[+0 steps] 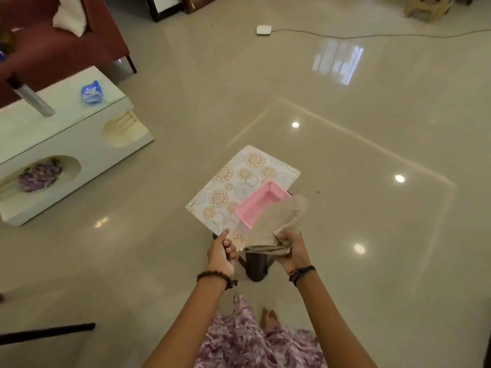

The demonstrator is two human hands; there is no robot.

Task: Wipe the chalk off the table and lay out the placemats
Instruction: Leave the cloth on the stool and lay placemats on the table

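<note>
The beige cloth (276, 224) covers the near right corner of the pink tray (255, 205) and part of the patterned placemat (233, 181). The dark stool (256, 266) beneath shows only a leg. The metal cylinder (32, 98) on the white surface (53, 128) is blurred.

Open glossy floor (345, 128) from twelve round to four o'clock. White low table (61, 144) blocking at ten, maroon sofa (53, 49) behind; cable (372, 35), possibly a charger's, trailing at one.
</note>
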